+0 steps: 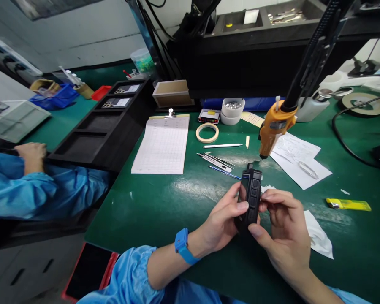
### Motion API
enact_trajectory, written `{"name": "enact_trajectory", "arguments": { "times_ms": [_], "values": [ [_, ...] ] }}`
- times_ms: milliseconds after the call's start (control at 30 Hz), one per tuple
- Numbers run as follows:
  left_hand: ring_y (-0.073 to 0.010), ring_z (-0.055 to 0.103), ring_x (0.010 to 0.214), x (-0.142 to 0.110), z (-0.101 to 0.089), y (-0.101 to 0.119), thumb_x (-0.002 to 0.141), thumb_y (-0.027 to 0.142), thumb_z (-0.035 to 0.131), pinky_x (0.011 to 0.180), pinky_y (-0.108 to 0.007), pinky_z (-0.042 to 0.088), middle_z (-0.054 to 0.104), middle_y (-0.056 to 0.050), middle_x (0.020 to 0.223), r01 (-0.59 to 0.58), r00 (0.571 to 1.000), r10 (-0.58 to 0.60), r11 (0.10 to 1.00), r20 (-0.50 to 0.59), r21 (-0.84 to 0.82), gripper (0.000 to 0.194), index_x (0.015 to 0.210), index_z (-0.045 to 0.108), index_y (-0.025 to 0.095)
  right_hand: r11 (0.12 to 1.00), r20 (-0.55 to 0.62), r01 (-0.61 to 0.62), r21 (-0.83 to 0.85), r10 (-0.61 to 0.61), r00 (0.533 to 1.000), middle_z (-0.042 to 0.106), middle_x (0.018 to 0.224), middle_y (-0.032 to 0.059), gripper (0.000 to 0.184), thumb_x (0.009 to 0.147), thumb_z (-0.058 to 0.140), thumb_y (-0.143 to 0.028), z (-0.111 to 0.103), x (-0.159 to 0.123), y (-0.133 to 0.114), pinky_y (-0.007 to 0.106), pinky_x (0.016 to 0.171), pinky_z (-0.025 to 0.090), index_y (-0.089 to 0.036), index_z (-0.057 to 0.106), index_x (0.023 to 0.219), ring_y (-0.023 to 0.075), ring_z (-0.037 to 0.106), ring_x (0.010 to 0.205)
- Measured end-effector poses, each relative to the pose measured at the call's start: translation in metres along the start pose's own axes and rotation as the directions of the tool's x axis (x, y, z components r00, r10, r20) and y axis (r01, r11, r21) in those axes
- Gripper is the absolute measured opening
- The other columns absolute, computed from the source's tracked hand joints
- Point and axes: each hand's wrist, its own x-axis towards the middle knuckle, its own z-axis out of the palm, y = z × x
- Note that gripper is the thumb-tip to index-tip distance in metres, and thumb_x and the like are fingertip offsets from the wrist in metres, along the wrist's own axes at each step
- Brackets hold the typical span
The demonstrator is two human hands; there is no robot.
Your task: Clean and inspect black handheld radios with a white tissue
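Upright and slightly tilted, a black two-way radio (252, 192) turns its buttoned narrow side toward me. My left hand (223, 215) is closed around its left side, thumb pressed near the buttons; a blue wristband (184, 246) circles that wrist. At the radio's right edge, my right hand (283, 230) has curled fingers and its thumb against the casing; whether something small sits between those fingers is hidden. Just beyond the radio hangs an orange electric screwdriver (274, 126), its tip pointing down. Tweezers and thin tools (215, 162) lie to the left of it.
A clipboard with a form (164, 143), a tape roll (207, 133) and a white pen (222, 145) lie on the green table (139, 215). White papers (299, 158), a yellow cutter (348, 204) and a white cloth (318, 236) are at right. A co-worker's hand (31, 156) is at left.
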Motion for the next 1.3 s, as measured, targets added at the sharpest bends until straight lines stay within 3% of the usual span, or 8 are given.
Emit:
{"name": "enact_trajectory", "arguments": {
  "times_ms": [233,467,667,867,967,1067,1167,1300],
  "values": [
    [-0.0146,0.063,0.075,-0.003,-0.003,0.001,0.074,0.033,0.102,0.072,-0.027,0.051,0.067,0.001,0.096,-0.005,0.995,-0.001,0.998,0.097,0.056,0.076,0.136,0.059,0.022,0.989,-0.047,-0.089,0.116,0.095,0.994,0.069,0.136,0.0131,0.042,0.111,0.074,-0.061,-0.001,-0.004,0.01,0.042,0.098,0.067,-0.031,0.067,0.14,0.0287,0.074,0.121],
    [-0.0113,0.057,0.074,-0.004,0.001,0.003,0.075,0.032,0.107,0.079,-0.026,0.05,0.065,0.005,0.091,-0.017,0.995,0.006,0.994,0.104,0.105,0.083,0.142,0.058,0.023,0.916,0.071,-0.277,0.292,0.268,0.961,0.071,0.158,0.0125,0.06,0.106,0.082,-0.055,0.0,-0.006,0.003,0.053,0.117,0.065,-0.035,0.059,0.158,0.0345,0.074,0.143],
    [-0.0162,0.065,0.088,-0.006,0.001,0.003,0.074,0.03,0.107,0.094,-0.03,0.053,0.068,0.004,0.097,-0.016,0.995,0.006,0.995,0.098,0.101,0.091,0.15,0.057,0.024,0.901,0.109,-0.316,0.298,0.296,0.949,0.069,0.161,0.0109,0.063,0.103,0.085,-0.058,-0.006,-0.003,0.004,0.052,0.114,0.069,-0.038,0.06,0.157,0.0335,0.077,0.138],
    [-0.0298,0.07,0.128,-0.003,-0.002,-0.001,0.075,0.029,0.105,0.109,-0.038,0.055,0.073,-0.013,0.143,-0.065,0.995,0.046,0.974,0.093,0.215,0.1,0.161,0.054,0.024,0.904,0.099,-0.34,0.258,0.325,0.94,0.076,0.144,0.0126,0.068,0.099,0.091,-0.056,-0.004,0.002,0.003,0.045,0.101,0.073,-0.034,0.059,0.155,0.0307,0.083,0.121],
    [-0.0317,0.068,0.133,-0.002,-0.003,-0.002,0.076,0.029,0.104,0.111,-0.039,0.055,0.073,-0.013,0.146,-0.071,0.994,0.049,0.968,0.096,0.241,0.099,0.162,0.056,0.024,0.912,0.052,-0.319,0.257,0.316,0.947,0.076,0.14,0.0102,0.067,0.099,0.091,-0.056,-0.002,0.004,0.002,0.041,0.092,0.075,-0.036,0.062,0.157,0.0272,0.083,0.11],
    [-0.0254,0.072,0.116,0.0,-0.006,-0.005,0.08,0.029,0.103,0.103,-0.035,0.056,0.076,-0.007,0.125,-0.072,0.991,0.047,0.977,0.126,0.199,0.088,0.157,0.061,0.025,0.929,0.016,-0.294,0.226,0.299,0.954,0.073,0.139,0.0088,0.065,0.1,0.09,-0.056,-0.003,0.005,0.003,0.04,0.086,0.075,-0.038,0.066,0.158,0.0241,0.081,0.102],
    [-0.0134,0.065,0.083,0.001,-0.009,-0.01,0.081,0.029,0.103,0.08,-0.026,0.054,0.072,0.0,0.105,-0.042,0.987,0.023,0.992,0.157,0.12,0.074,0.146,0.067,0.025,0.937,0.027,-0.291,0.193,0.292,0.956,0.072,0.132,0.0073,0.057,0.102,0.088,-0.053,-0.006,0.008,0.003,0.035,0.076,0.074,-0.04,0.07,0.155,0.0214,0.078,0.095],
    [-0.0096,0.06,0.069,0.001,-0.011,-0.013,0.078,0.032,0.105,0.064,-0.022,0.05,0.069,0.002,0.1,0.025,0.988,-0.032,0.998,0.151,0.05,0.076,0.143,0.065,0.024,0.94,0.032,-0.289,0.18,0.288,0.957,0.071,0.139,0.007,0.051,0.104,0.087,-0.052,-0.011,0.01,0.001,0.031,0.069,0.071,-0.041,0.072,0.152,0.0198,0.078,0.093]
  ]
}}
